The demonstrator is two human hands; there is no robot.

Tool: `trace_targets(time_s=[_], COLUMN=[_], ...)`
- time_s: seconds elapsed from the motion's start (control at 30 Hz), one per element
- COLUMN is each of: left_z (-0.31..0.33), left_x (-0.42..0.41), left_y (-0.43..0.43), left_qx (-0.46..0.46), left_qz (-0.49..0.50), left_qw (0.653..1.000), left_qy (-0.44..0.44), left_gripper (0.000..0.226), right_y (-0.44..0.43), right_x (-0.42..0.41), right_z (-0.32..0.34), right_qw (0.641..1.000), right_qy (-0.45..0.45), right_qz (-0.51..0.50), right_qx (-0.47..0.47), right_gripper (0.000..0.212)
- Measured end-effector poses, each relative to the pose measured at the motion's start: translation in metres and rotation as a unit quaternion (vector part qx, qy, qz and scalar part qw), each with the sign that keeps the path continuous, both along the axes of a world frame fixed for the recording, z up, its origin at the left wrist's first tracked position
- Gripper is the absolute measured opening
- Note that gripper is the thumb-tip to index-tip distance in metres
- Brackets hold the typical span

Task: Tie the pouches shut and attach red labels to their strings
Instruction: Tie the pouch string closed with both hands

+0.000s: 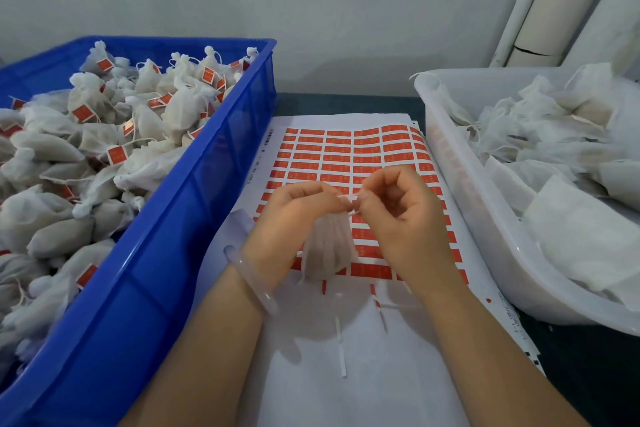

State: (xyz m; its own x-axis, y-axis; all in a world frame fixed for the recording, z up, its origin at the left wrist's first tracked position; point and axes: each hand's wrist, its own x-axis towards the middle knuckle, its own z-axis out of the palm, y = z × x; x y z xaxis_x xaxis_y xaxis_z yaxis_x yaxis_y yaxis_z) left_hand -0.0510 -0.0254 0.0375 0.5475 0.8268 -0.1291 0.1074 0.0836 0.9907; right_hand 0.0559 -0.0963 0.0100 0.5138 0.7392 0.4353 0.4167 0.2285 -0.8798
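Pouch [329, 246], white mesh, one unit: hangs in the air between both hands above the label sheet [346, 149], mouth gathered at the top, body drooping toward the surface.

String [349, 199], white, thin: runs across the short gap between the two sets of fingertips at the pouch mouth.

Left grip [294, 215]: fingers curled, pinching the string and the gathered neck. A pale bracelet [249, 277] sits on this wrist.

Right grip [405, 215]: fingers curled inward, thumb and forefinger pinching the other end of the string.

Step in hand, as judged: tying the pouch shut. The string is small and blurred, so it may be a loop being drawn tight or a knot already formed; I cannot tell which.

No red label shows on this string.

Next move, as judged: pull the knot snug, free one hand, peel a label from the sheet directly below, and fold it around the string.

Blue crate [194, 184], left: heaped with tied pouches [104, 135] bearing red labels.

White tub [450, 184], right: holds open pouches [554, 156], unlabelled.

Backing strips [341, 350]: a few white slips lying on the near part of the sheet.
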Motion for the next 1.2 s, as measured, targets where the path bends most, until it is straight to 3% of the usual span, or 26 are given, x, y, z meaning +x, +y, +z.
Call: trace_targets(time_s=[0.13,0.23,0.3,0.43,0.7,0.93,1.0,1.1,1.2], left_z=[-0.004,-0.006,-0.006,-0.008,-0.009,-0.013,-0.011,-0.010,-0.014], left_x=[0.000,-0.001,-0.003,-0.003,-0.001,-0.001,0.000,0.001,0.001], left_y=[0.000,0.001,0.002,0.003,0.004,0.002,0.001,0.000,0.004], left_qx=[0.042,0.067,0.067,0.076,0.079,0.167,0.145,0.132,0.143], left_qz=[-0.014,-0.021,-0.025,-0.028,-0.025,0.022,0.019,0.029,0.040], left_qw=[0.999,0.998,0.997,0.996,0.996,0.985,0.988,0.989,0.988], left_qy=[0.004,0.000,-0.011,-0.030,-0.026,-0.032,-0.055,-0.067,-0.050], left_gripper=[0.020,0.019,0.017,0.015,0.020,0.020,0.013,0.027,0.011], right_y=[0.000,-0.002,-0.003,-0.003,0.002,0.002,0.001,-0.001,-0.003], right_x=[0.004,0.010,0.014,0.016,0.021,0.020,0.019,0.015,0.013], right_z=[0.010,0.015,0.018,0.019,0.013,0.012,0.013,0.015,0.015], right_qw=[0.980,0.895,0.849,0.814,0.757,0.805,0.812,0.829,0.844], right_qy=[0.182,0.408,0.484,0.530,0.615,0.562,0.549,0.512,0.474], right_qz=[0.071,0.179,0.208,0.230,0.190,0.169,0.178,0.215,0.248], right_qx=[-0.048,0.001,0.036,0.057,0.117,0.086,0.083,0.065,0.038], right_gripper=[0.021,0.028,0.023,0.008,0.012,0.012,0.011,0.011,0.010])
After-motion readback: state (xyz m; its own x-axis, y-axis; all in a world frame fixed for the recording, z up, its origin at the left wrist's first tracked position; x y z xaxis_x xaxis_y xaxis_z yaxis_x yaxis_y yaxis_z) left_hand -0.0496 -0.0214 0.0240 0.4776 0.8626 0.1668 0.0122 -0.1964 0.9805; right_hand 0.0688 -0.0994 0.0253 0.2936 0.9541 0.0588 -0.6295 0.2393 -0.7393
